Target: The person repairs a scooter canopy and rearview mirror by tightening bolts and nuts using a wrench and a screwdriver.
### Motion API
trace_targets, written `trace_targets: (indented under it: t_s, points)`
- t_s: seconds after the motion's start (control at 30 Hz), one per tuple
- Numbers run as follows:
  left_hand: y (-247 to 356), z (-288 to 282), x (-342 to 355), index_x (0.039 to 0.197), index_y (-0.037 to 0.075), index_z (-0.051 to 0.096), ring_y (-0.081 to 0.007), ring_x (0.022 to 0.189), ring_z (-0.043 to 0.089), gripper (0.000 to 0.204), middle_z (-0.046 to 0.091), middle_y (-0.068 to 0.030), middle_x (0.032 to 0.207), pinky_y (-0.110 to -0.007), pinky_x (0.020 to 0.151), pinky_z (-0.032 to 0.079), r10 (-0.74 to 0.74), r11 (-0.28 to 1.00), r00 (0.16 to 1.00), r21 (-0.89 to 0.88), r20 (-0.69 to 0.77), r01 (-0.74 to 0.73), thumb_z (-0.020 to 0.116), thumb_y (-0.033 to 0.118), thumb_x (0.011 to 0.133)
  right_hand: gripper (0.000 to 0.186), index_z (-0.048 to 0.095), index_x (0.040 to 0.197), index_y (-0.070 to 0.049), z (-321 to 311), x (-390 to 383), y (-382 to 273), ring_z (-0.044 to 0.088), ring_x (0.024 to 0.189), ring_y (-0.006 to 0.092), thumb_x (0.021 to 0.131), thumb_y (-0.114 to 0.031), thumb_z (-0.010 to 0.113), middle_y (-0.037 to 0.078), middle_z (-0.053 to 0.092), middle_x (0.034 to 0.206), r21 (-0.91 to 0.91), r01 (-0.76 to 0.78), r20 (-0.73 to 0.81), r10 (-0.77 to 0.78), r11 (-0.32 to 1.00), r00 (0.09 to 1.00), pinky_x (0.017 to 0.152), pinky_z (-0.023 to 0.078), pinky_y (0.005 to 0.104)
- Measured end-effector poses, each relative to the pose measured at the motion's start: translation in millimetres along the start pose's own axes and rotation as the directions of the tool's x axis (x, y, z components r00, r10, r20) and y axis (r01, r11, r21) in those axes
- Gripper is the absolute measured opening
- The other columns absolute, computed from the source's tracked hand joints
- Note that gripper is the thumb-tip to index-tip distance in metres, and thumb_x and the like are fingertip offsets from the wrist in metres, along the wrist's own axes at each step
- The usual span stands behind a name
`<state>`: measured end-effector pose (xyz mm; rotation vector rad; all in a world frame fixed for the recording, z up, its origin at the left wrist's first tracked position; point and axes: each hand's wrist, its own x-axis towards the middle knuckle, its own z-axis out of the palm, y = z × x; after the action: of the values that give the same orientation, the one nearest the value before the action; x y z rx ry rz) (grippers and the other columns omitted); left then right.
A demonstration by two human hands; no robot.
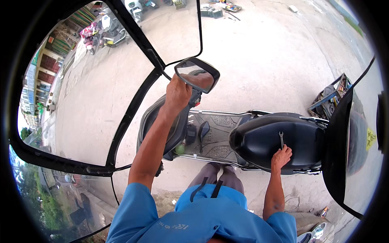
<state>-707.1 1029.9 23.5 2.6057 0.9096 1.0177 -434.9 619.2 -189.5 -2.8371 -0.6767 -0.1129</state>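
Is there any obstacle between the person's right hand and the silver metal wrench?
Nothing visible does: the right hand holds the lower end of the silver metal wrench, over the smooth black scooter seat.

One black-framed scooter mirror (198, 74), rounded corners, tilted, reflective side visible, at twelve o'clock; one slim silvery open-ended wrench (281, 139), at three o'clock, open end toward twelve.

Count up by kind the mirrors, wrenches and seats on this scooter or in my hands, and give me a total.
Mirrors: 2 (held mirror at your left hand, footboard mirror)
Wrenches: 1 (silver wrench, right hand)
Seats: 1 (black seat)
Total: 4
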Motion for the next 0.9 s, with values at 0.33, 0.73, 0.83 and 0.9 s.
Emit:
trace_targets:
  t_s: [0.33, 0.73, 0.83, 0.9]
  points:
    - [104.8, -88.6, -104.1, 0.14, 0.001, 0.036, -0.0353, 0.129, 0.048, 0.057, 0.045, -0.0226, 0.139, -0.043, 0.106, 0.04, -0.443, 0.89, 0.888, -0.179, -0.121, 0.419, 0.066, 0.01, 0.092, 0.053, 0.039, 0.144, 0.004, -51.5, -17.0, -167.9, 0.046, 0.133, 0.0332, 0.097, -0.013, 0.057, 0.022, 0.047, 0.143, 0.836, 0.179, 0.025, -0.361, 0.519, 0.932, 0.111, 0.035, 0.0421]
    - [55.0, -179.1, -327.2, 0.132, -0.002, 0.038, -0.0282, 0.127, 0.046, 0.059, 0.045, -0.0157, 0.13, -0.041, 0.108, 0.04, -0.857, 0.383, -0.128, -0.783, -0.499, 0.49, 0.071, 0.022, 0.09, 0.058, 0.039, 0.136, 0.005, -127.1, -28.3, -427.1, 0.039, 0.13, 0.0268, 0.1, -0.035, 0.059, 0.017, 0.044, 0.132, 0.963, -0.212, 0.057, -0.644, -0.165, 0.763, 0.113, 0.027, 0.0384]
    - [24.5, -194.3, -315.1, 0.144, -0.001, 0.025, -0.0329, 0.127, 0.049, 0.078, 0.043, -0.018, 0.138, -0.043, 0.107, 0.045, -0.958, 0.265, -0.102, -0.963, -0.269, 0.059, 0.074, 0.026, 0.089, 0.047, 0.052, 0.118, 0.003, -113.7, -28.5, -465.6, 0.046, 0.106, 0.0192, 0.1, -0.04, 0.058, 0.011, 0.05, 0.115, 0.968, -0.093, -0.007, -0.396, -0.232, 0.918, 0.097, 0.037, 0.0349]
    - [8.5, -189.6, -292.6, 0.136, 0.004, 0.037, -0.0329, 0.118, 0.058, 0.062, 0.046, -0.0153, 0.135, -0.042, 0.099, 0.053, -0.935, 0.355, -0.007, -0.935, -0.355, 0.002, 0.073, 0.025, 0.09, 0.031, 0.055, 0.106, -0.002, -127.5, -13.0, -466.6, 0.049, 0.095, 0.0093, 0.099, -0.031, 0.061, 0.001, 0.051, 0.093, 0.933, -0.266, 0.12, -0.489, -0.242, 0.864, 0.081, 0.04, 0.0256]
